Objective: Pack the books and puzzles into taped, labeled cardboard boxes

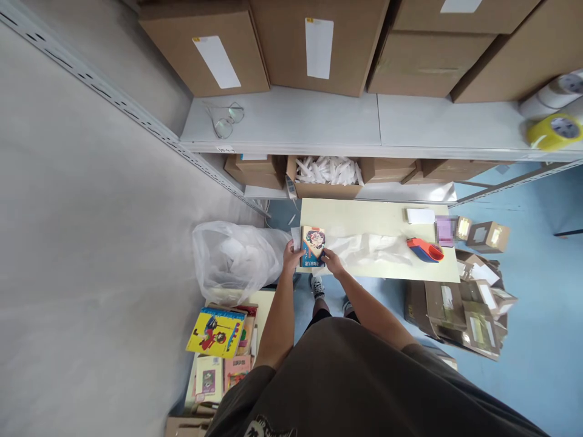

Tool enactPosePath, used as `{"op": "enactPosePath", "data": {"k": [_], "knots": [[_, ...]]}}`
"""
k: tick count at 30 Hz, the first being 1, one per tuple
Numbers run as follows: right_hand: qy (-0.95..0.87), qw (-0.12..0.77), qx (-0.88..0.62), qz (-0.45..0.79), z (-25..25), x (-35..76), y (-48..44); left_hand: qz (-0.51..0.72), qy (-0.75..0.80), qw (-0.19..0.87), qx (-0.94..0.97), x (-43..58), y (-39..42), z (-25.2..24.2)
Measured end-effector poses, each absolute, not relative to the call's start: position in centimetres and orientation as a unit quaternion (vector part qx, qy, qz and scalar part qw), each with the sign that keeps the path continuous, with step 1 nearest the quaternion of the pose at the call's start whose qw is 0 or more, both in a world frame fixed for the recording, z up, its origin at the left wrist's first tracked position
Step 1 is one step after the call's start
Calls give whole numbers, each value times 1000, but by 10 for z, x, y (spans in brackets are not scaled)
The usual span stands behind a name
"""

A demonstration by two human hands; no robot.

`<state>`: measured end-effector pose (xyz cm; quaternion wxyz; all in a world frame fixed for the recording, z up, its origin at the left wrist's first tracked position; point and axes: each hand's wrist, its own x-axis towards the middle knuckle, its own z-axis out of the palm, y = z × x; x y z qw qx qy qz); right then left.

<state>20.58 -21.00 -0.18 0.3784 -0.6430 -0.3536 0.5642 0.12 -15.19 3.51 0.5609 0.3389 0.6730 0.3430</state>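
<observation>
A small picture book (313, 246) with a colourful cover lies at the left end of a pale table (364, 209). My left hand (291, 255) grips its left edge and my right hand (332, 262) grips its lower right corner, fingers closed on it. A crumpled sheet of clear plastic wrap (371, 247) lies on the table just right of the book. Further right rests a red and blue tape dispenser (424, 249).
A white plastic bag (232, 258) sits on the floor at the left. Below it lies a stack of books (217, 340). Folded cardboard boxes (473, 309) pile up at the right. Grey shelves (373, 118) hold large cartons, glasses (226, 119) and tape rolls (555, 130).
</observation>
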Motion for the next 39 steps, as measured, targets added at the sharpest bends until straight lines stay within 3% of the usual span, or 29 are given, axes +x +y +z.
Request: {"op": "enactPosePath", "data": {"k": [5,11,17,24,27,30,35,39], "knots": [[-422,289,-699,500,11,214,-192,266,698,428,509,37,-160,68],[-218,435,-627,608,35,252,-206,196,643,369,641,110,-194,88],[-216,467,-607,606,41,293,-227,157,555,455,678,179,-212,61],[-287,358,-751,476,25,322,-227,193,529,609,559,190,-212,32],[-305,364,-771,424,22,331,-234,199,622,537,534,165,-204,33],[-320,372,-737,464,17,334,-242,142,744,406,510,145,-193,36],[-332,309,-732,508,5,320,-246,57,770,345,533,142,-186,42],[-372,318,-769,411,3,307,-248,43,778,315,542,153,-192,46]]}}
